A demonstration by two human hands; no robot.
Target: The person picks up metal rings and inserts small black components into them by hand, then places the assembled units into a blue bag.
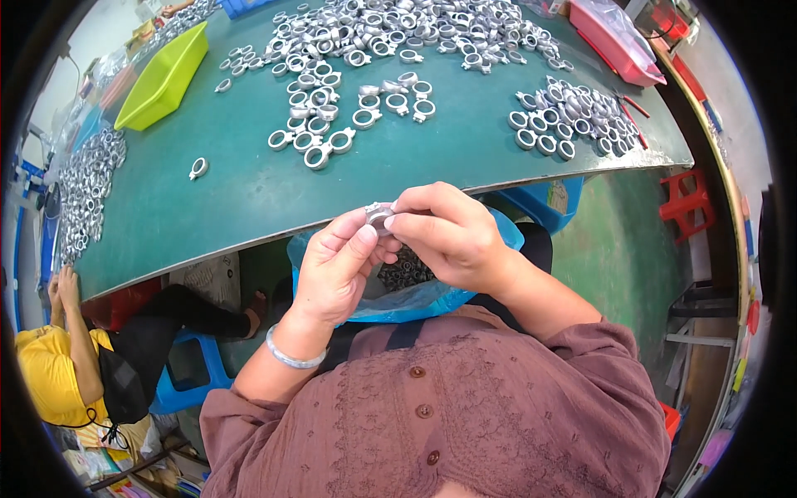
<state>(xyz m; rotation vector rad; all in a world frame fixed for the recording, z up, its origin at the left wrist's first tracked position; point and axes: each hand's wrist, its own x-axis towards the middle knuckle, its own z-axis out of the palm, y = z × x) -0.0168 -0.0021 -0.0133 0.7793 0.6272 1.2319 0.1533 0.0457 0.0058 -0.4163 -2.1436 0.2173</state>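
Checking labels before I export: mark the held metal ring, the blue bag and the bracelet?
Held metal ring [378, 216]: head view, visible part of its metal body.
Blue bag [408, 308]: head view, near side of its rim.
Bracelet [289, 359]: head view, front of its band.

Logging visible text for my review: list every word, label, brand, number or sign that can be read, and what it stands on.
None can be read.
Metal ring in the left hand and right hand: too small to make out any lettering.
Pale sack under the table: any marks are too blurred to read.
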